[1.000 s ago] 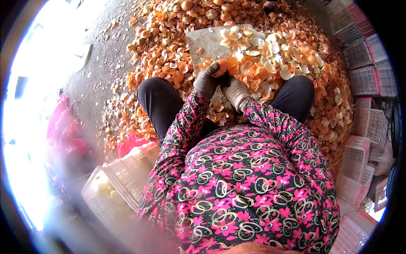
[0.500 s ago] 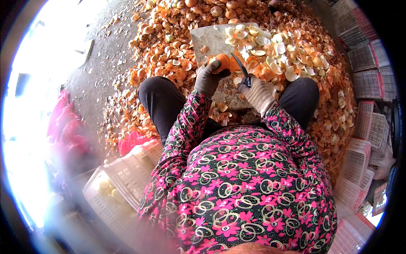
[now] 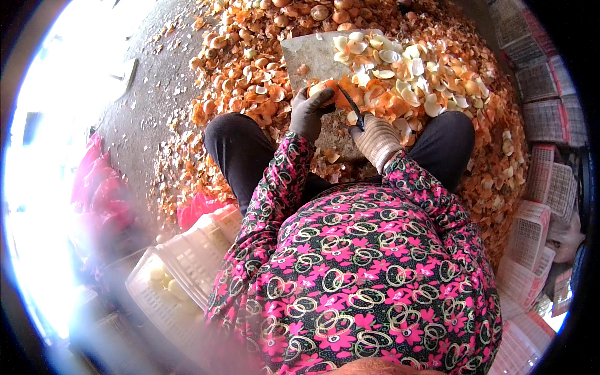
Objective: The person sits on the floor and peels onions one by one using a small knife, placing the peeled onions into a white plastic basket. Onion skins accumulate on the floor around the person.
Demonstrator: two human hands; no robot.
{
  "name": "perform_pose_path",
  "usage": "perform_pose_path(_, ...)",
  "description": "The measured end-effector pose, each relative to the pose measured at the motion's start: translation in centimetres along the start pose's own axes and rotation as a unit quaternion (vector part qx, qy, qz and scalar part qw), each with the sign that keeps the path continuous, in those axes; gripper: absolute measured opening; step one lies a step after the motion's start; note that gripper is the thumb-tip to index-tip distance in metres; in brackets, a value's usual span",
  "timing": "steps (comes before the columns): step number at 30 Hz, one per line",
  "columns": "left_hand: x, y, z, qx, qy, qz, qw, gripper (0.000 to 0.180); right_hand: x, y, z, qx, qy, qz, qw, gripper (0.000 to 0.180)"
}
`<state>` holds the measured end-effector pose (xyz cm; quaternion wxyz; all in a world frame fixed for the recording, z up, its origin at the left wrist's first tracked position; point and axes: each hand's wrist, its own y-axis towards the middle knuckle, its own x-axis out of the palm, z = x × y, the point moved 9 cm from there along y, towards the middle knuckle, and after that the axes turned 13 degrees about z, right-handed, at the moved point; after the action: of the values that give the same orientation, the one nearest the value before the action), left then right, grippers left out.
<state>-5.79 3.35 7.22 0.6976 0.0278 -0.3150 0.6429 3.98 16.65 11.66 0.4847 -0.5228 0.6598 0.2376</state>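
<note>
My left hand (image 3: 307, 115), in a dark grey glove, is wrapped round an onion (image 3: 322, 87) with orange-brown skin and a pale patch on its upper left. A knife (image 3: 351, 102) with a dark blade is gripped in my right hand (image 3: 377, 140), which wears a striped, light brown-grey glove. The blade points up and left, close beside the onion; I cannot tell whether it touches. Both hands are above a grey board (image 3: 312, 56) between my knees. Pale cut onion layers (image 3: 409, 65) and orange skins are heaped on the board's right side.
Whole brown onions (image 3: 262, 65) and loose skins cover the floor ahead. To my left stands a white plastic crate (image 3: 150, 284) holding peeled onions (image 3: 164, 280), with pink plastic bags (image 3: 100, 194) beyond it. Stacked crates (image 3: 544, 119) line the right side.
The onion has turned in my left hand, and a pale patch now shows on it. My right hand and the knife have shifted slightly down; the blade stays beside the onion.
</note>
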Motion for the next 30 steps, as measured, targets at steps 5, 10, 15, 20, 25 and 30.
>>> perform_pose_path(5, -0.4, 0.2, -0.2, 0.043, 0.117, 0.052, 0.991, 0.046, 3.1, 1.5, 1.2, -0.016, -0.037, 0.002, 0.999, 0.035)
perform_pose_path(10, -0.8, 0.8, -0.7, 0.068, 0.149, 0.050, 0.985, 0.042, 6.8, 2.2, -0.7, -0.292, -0.266, 0.016, 0.919, 0.021)
perform_pose_path(15, -1.8, 1.5, -1.9, -0.012, 0.061, 0.044, 0.997, 0.041, 6.4, 6.0, 6.8, -0.162, 0.226, 0.013, 0.960, 0.016)
perform_pose_path(20, 0.7, 0.4, -1.6, -0.058, -0.054, -0.073, 0.994, 0.046, 3.9, 4.5, 10.8, 0.200, 0.537, 0.032, 0.819, 0.024)
perform_pose_path(25, 2.1, -0.3, -2.4, -0.066, -0.008, -0.109, 0.992, 0.048, -1.5, 4.1, 3.5, 0.016, 0.547, 0.084, 0.833, 0.041)
perform_pose_path(30, 2.7, -1.2, -2.9, -0.088, 0.025, -0.162, 0.982, 0.055, 1.6, 4.5, 2.8, 0.158, 0.634, -0.045, 0.756, 0.029)
